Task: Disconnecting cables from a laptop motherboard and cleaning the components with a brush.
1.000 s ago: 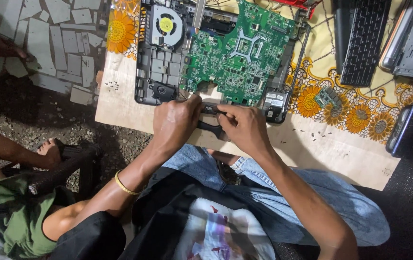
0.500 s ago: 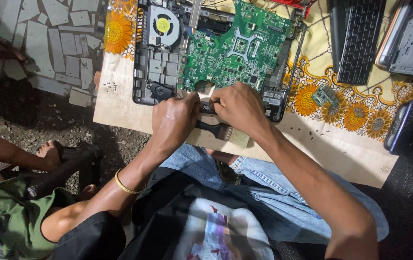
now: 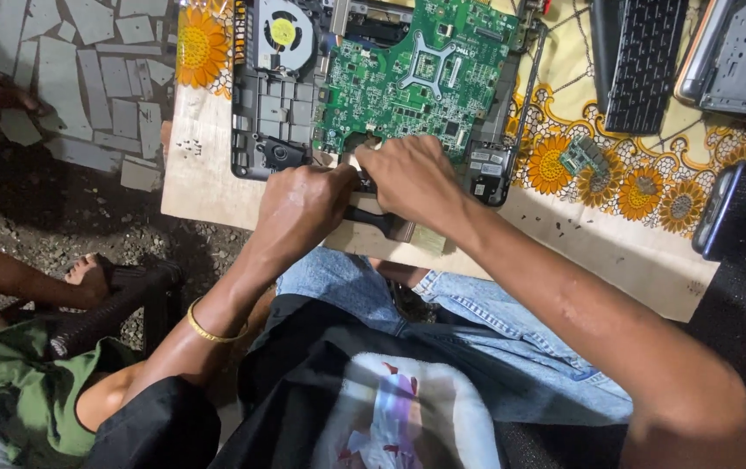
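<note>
The table (image 3: 216, 187), a pale board partly spread with a yellow flowered cloth (image 3: 564, 113), is seen beyond both hands. On it, just past the knuckles, an opened laptop base (image 3: 255, 113) is laid, with a green circuit board (image 3: 407, 74) seated in it and a round fan (image 3: 281, 35) at its far left corner.

The circuit board is judged light, thin and stiff, yet fragile: it would best be taken by its bare edges, never by the small parts on its face. The dark plastic base is judged sturdier and may be steadied by its rim.

The left hand (image 3: 303, 204) is curled at the near edge of the base, and the right hand (image 3: 412, 178) is bent over the same edge, fingertips pressed down beside the board. Both grips are closed about something small and dark at that edge; what it is cannot be told, since it is hidden by the fingers.

Farther right of the grips, a black keyboard (image 3: 642, 61) and a grey perforated cover (image 3: 742, 52) are laid well apart from the base; a small loose chip board (image 3: 583, 156) is seen between. A dark phone (image 3: 720, 213) rests at the table's right edge. Nothing is placed between the hands and the base.
</note>
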